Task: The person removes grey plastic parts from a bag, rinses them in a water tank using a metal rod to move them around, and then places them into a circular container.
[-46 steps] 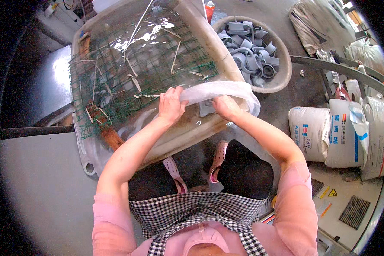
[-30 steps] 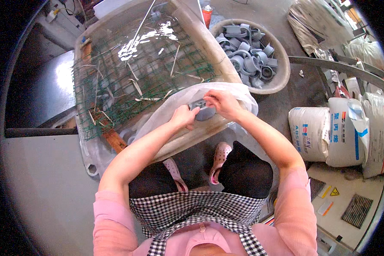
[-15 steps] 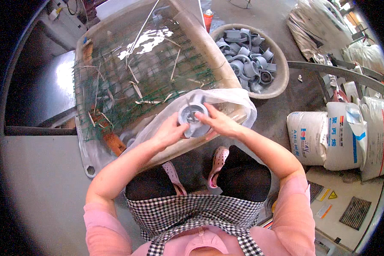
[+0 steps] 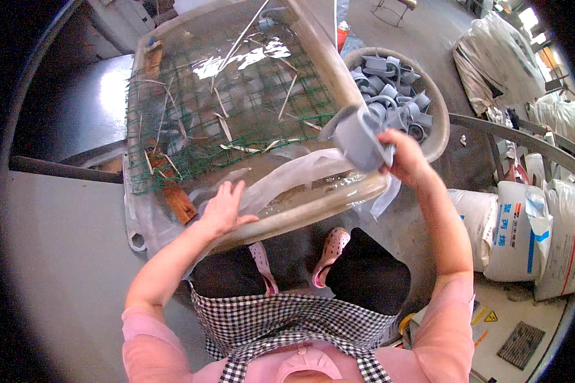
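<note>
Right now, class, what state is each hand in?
Left hand: open, holding nothing visible, at the near side of the tub.
Right hand: closed, holding a grey plastic part.

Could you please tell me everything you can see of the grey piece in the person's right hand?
The grey piece looks like smooth plastic, with a broad rounded body and a flange-like edge on the right. The right hand grips that edge, holding the piece tilted; in the picture it overlaps the tub's rim and the round basin of similar parts. Blur hides detail.
</note>
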Demonstrator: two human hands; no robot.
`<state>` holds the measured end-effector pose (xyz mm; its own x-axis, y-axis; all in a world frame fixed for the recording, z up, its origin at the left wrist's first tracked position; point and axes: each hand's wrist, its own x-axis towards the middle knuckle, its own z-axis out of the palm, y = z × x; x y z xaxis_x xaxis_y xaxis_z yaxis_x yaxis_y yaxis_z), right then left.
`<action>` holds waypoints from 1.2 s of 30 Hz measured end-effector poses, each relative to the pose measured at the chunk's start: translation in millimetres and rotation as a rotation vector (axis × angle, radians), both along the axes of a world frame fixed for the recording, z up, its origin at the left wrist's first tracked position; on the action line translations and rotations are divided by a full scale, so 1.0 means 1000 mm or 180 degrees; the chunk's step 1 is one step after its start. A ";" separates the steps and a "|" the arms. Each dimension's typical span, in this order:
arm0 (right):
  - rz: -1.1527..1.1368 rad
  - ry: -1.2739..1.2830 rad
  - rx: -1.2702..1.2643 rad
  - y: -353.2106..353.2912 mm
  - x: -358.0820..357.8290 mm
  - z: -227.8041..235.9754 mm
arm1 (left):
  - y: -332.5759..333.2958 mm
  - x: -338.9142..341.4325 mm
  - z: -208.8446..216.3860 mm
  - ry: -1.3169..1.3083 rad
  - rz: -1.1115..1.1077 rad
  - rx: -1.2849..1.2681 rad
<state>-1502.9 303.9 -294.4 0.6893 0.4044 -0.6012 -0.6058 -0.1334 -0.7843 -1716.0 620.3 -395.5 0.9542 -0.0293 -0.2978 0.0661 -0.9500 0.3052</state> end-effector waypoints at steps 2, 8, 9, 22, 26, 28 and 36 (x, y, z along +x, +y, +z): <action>-0.0171 -0.0254 0.0398 0.011 0.045 0.006 | -0.003 -0.002 -0.011 0.0256 -0.0198 0.0117; 0.1157 -0.2648 -0.1134 0.032 0.082 -0.016 | 0.001 -0.012 -0.017 0.0114 -0.0714 -0.0233; 0.2260 -0.3438 -0.1562 0.038 0.068 -0.036 | 0.003 -0.017 -0.015 0.0106 -0.0806 -0.0380; 0.3256 -0.4624 -0.2955 -0.101 -0.097 -0.137 | 0.009 -0.071 -0.082 -0.0295 -0.2371 -0.0626; 0.3346 -0.4699 -0.2792 -0.094 -0.095 -0.143 | 0.008 -0.076 -0.093 0.0185 -0.2300 -0.1153; 0.3772 -0.4028 -0.2750 -0.084 -0.091 -0.135 | 0.013 -0.075 -0.086 -0.0320 -0.1515 -0.1934; 0.2471 -0.4592 -0.1128 0.013 -0.083 -0.149 | 0.041 -0.045 -0.015 -0.2033 0.1161 -0.2188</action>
<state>-1585.9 317.4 -442.9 0.4363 0.8830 0.1730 0.8246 -0.3154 -0.4696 -1760.9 661.6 -410.3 0.9142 0.3233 0.2444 -0.0499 -0.5088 0.8594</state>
